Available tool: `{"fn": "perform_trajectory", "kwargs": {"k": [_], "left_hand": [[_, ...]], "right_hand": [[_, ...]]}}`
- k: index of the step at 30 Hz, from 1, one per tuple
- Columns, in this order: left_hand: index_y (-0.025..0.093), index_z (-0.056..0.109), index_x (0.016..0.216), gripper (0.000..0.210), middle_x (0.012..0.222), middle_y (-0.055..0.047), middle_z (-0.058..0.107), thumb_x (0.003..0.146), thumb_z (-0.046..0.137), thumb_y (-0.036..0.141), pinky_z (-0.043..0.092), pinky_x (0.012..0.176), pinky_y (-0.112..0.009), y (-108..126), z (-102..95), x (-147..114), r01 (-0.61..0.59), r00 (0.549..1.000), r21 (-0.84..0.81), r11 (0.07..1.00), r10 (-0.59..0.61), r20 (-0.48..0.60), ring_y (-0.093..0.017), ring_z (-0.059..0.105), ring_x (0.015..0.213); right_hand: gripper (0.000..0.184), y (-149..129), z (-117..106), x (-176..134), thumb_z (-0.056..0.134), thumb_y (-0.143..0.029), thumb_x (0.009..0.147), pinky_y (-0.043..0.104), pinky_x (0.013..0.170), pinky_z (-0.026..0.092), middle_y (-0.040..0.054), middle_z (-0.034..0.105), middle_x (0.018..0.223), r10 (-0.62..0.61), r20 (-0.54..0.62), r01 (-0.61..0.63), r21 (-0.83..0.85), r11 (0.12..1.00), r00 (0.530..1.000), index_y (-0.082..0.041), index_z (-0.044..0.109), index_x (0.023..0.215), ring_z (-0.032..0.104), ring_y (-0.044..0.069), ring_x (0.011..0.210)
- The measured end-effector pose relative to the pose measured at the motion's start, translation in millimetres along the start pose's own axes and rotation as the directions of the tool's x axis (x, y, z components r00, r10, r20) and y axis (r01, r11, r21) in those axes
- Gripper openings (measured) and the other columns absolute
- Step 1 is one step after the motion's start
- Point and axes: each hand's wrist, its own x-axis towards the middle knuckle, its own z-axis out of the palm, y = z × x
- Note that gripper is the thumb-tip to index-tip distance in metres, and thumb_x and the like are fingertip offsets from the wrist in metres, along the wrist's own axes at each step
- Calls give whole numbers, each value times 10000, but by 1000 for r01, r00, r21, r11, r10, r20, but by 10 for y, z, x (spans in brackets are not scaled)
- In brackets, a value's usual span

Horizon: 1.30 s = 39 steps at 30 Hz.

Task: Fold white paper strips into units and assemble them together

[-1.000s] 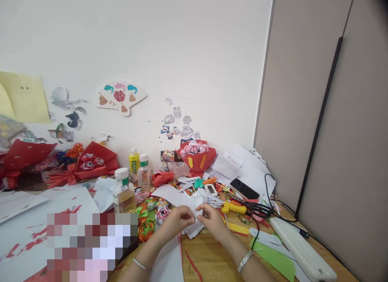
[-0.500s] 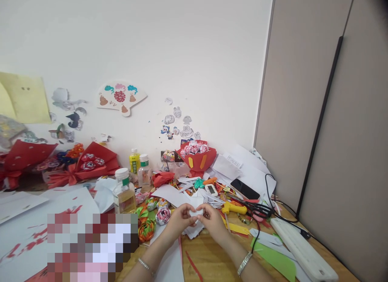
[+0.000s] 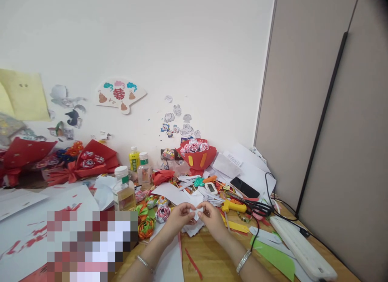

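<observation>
A small folded piece of white paper (image 3: 196,213) is pinched between both my hands above the table's middle. My left hand (image 3: 181,216) grips its left side with thumb and fingers, and my right hand (image 3: 209,215) grips its right side. A crease runs down the paper between the thumbs. Left of my left hand lie several folded paper flowers, among them a pink and white one (image 3: 163,213) and an orange and green one (image 3: 146,227). White paper scraps (image 3: 193,229) lie beneath the hands.
A yellow glue gun (image 3: 234,206), a black phone (image 3: 245,187) and a white power strip (image 3: 303,249) with cables lie to the right. A bottle of amber liquid (image 3: 125,199) stands left. Behind is a red-wrapped bouquet (image 3: 198,162); a red strip (image 3: 193,263) lies in front.
The paper between my hands has been turned or opened out, so its creased face and lower point now show. Both hands stay in nearly the same place.
</observation>
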Motion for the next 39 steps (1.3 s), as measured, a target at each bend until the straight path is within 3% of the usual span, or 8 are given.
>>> {"fn": "perform_trajectory", "kwargs": {"k": [12,18,21,24,27,35,39], "left_hand": [[165,520,749,319,480,117,338,552,673,364,392,438,-181,-102,-36,46,-44,999,104,994,44,-1,-65,487,420],[200,445,873,304,531,95,430,635,596,313,382,397,-176,-145,-16,27,5,995,94,996,-14,95,-72,491,410],[195,448,855,265,516,101,417,619,567,219,363,385,-170,-129,-9,37,-3,1000,132,991,0,28,-70,478,391],[180,483,810,237,494,116,341,585,543,133,341,391,-155,-115,-20,64,-94,989,211,973,115,-88,-51,446,386],[168,504,800,234,474,120,314,576,538,112,352,406,-164,-126,-30,88,-134,980,247,960,166,-112,-52,425,387],[160,488,876,278,570,69,476,627,585,238,417,492,-216,-182,-51,117,-152,988,87,984,153,-6,-85,515,485],[174,480,872,306,547,90,439,599,610,223,442,508,-227,-204,-65,136,-149,989,22,989,150,-16,-80,507,489]], "right_hand": [[151,2,26,-12,516,-178,667,223,586,370,-26,474,671,22,15,-23,15,1000,1000,-186,556,812,452,132,644],[202,38,43,-29,494,-204,702,240,599,379,-25,494,680,48,45,-50,35,998,998,-205,538,900,474,142,652],[244,35,47,-50,482,-228,731,242,603,383,-20,501,704,31,66,-35,58,998,997,-213,503,973,482,138,657],[353,38,57,-62,478,-247,751,243,589,386,-26,497,672,21,104,-35,139,990,994,-218,407,1096,485,133,632],[423,55,73,-61,495,-253,746,241,551,384,-46,473,604,25,164,-62,223,973,986,-212,345,1139,474,129,580],[448,112,49,-20,531,-218,714,248,554,397,-46,499,607,71,150,-108,252,962,986,-215,359,1127,512,129,580],[383,127,38,-7,502,-256,741,251,542,410,-35,516,637,77,168,-128,313,941,983,-213,370,1097,527,126,573]]}}
